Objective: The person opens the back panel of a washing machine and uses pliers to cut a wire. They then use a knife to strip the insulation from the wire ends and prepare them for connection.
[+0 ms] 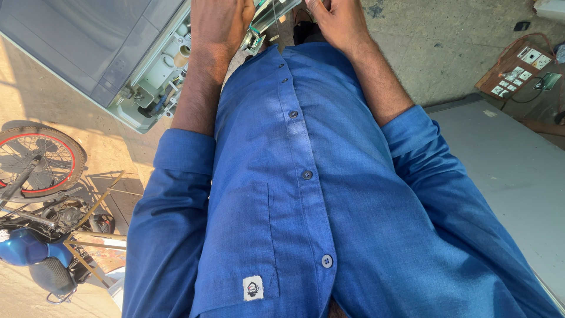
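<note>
My blue buttoned shirt (306,194) fills most of the view, with both forearms reaching away to the top edge. My left hand (220,23) is at the top, its fingers cut off by the frame, against a clear plastic part with a green circuit board (265,20). My right hand (338,20) is on the other side of that part, fingers curled, mostly out of frame. Just left of my left hand lies a grey appliance (88,47) on its side, with white inner fittings and hoses (162,70) exposed at its open end.
A motorcycle stands at lower left, with a red-rimmed wheel (41,159) and a blue tank (23,247). A wooden board of switches and sockets (518,73) lies on the concrete floor at upper right. A flat grey panel (512,171) lies at right.
</note>
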